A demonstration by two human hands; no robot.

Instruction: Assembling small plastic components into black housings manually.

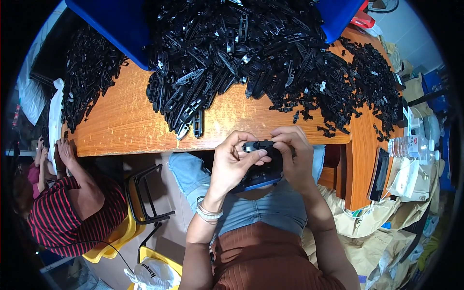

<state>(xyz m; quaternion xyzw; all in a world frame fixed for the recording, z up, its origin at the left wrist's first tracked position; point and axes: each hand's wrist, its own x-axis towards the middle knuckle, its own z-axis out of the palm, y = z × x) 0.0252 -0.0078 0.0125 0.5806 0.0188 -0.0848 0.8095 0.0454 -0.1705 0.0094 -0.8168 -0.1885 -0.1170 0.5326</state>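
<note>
Just off the table's near edge, above my lap, my left hand (235, 159) pinches a small black plastic part (257, 145) between thumb and fingers. My right hand (293, 150) closes on the right end of that same part, its fingertips touching it. Beyond my hands, a large heap of long black plastic parts (203, 63) covers the far middle of the wooden table (135, 116). Smaller black pieces (338, 96) lie spread to the right of that heap. A dark container with a blue rim (261, 182) rests on my lap, partly hidden beneath my hands.
Blue bins (116, 29) stand at the back behind the heap. On the right are a phone (379, 174), clear plastic bottles (411, 146) and brown paper (367, 217). At left, a person in a striped top (79, 212) sits near another black pile (89, 72).
</note>
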